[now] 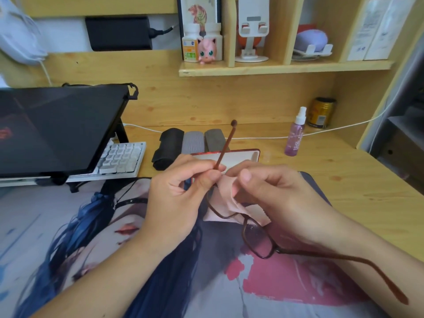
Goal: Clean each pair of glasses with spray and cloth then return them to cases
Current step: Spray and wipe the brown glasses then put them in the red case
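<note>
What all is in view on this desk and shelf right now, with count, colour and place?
glasses: one, brown, held above the mat
cloth: one, pink, on a lens
spray bottle: one, purple, desk right
cases: three, black and grey, behind the hands
open case: one, red-edged, behind the hands
can: one, gold, by the back wall
keyboard: one, white, left
screen: one, black, left
desk mat: one, printed, front
pill bottles: two, white, shelf
figure: one, pink, shelf
left hand: fingers pinch a temple
right hand: fingers hold cloth
</note>
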